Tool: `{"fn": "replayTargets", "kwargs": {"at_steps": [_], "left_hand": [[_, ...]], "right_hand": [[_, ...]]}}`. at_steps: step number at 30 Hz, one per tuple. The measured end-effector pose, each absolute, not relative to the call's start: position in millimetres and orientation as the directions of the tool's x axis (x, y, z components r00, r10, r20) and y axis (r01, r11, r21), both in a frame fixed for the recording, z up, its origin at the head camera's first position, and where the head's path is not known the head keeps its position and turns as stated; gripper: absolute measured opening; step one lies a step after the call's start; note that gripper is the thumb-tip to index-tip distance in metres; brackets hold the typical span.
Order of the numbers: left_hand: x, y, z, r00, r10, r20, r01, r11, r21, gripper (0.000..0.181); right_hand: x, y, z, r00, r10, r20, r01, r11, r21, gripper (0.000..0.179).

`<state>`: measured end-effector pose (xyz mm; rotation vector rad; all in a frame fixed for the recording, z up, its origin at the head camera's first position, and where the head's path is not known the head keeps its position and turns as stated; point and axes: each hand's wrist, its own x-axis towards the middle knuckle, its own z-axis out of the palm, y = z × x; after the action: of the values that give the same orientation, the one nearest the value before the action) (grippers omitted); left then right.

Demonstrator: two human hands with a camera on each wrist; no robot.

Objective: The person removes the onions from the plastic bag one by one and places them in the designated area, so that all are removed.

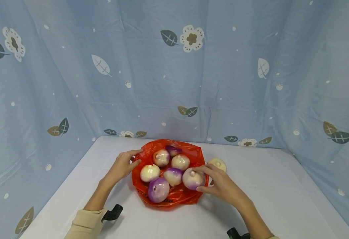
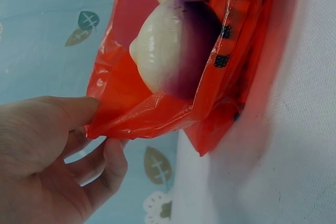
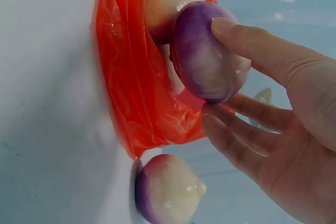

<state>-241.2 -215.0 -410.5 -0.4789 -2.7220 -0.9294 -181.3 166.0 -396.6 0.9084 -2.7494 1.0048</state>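
Note:
A red plastic bag lies with its mouth wide open, and several purple-and-white onions sit inside it. On the bag's left side, my left hand pinches the rim between thumb and fingers; the left wrist view shows the film caught there, close to an onion. My right hand holds an onion at the bag's right rim. In the right wrist view the thumb presses one side of that onion and fingers support the other.
Outside the bag, just behind my right hand, another onion lies on the white table. A blue curtain printed with leaves and flowers encloses the back and sides. Black wrist mounts show near both forearms.

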Motion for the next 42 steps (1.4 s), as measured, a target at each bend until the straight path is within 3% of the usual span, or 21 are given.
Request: {"fn": "replayTargets", "kwargs": {"at_steps": [12,25,42], "left_hand": [[-240.5,-215.2,-408.1,-0.928,0.229,0.293,0.36,0.751,0.553,0.043],[-241.4,-214.7,-408.9,-0.924,0.229,0.305,0.368,0.75,0.55,0.043],[-241.1,-214.9,-407.9,-0.921,0.232,0.314,0.374,0.75,0.546,0.042]], "right_hand": [[-182.1,171.1,-395.7,-0.819,-0.504,0.274,-0.562,0.609,-0.56,0.058],[-184.7,185.0,-387.6,-0.866,-0.428,0.259,-0.493,0.643,-0.586,0.058],[-191.7,216.4,-379.6,-0.829,-0.288,0.479,-0.516,0.724,-0.458,0.064]]}}
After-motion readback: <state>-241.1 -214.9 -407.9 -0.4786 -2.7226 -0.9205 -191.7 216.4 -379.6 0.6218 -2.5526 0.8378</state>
